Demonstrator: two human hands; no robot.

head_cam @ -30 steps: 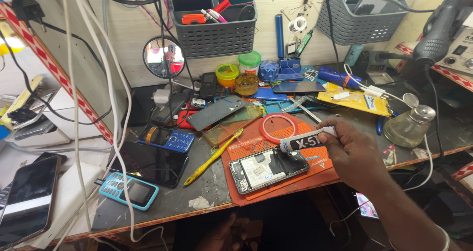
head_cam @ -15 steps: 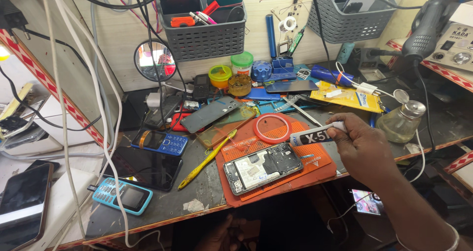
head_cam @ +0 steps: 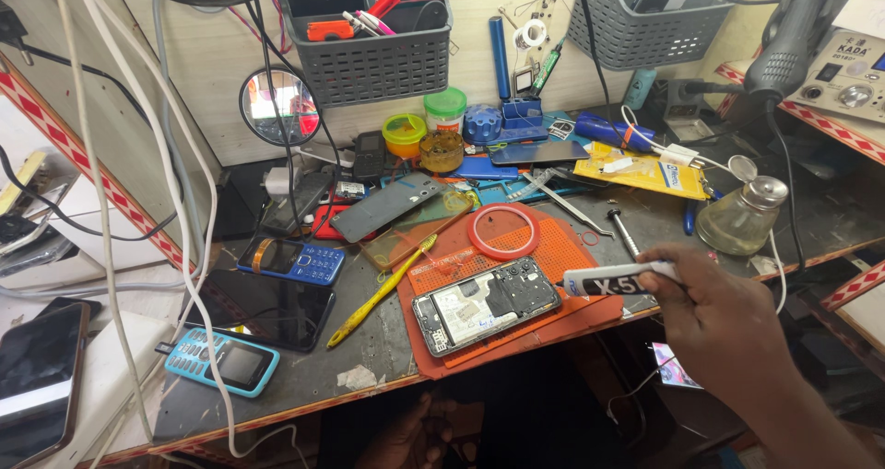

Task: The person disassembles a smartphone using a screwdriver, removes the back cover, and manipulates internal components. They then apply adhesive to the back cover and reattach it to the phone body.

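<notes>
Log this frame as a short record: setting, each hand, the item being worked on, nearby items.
Setting: cluttered repair bench
Right hand: holds white glue tube with black lettering, tip toward phone
Left hand: below bench edge, holding nothing visible
Work item: opened black smartphone, back removed, on orange silicone mat
Nearby: yellow toothbrush; red tape ring; glass bottle

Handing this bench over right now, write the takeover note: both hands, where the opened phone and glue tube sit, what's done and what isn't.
Right hand: grip closed on the white glue tube, nozzle aimed left at the opened phone, tip just short of its right edge.
Left hand: low under the bench edge, holding nothing that shows.
Phone lies back cover off, insides up, on the orange mat; red tape ring sits behind it.
Done: back is off.
Left: no glue bead visible on the frame yet.
</notes>
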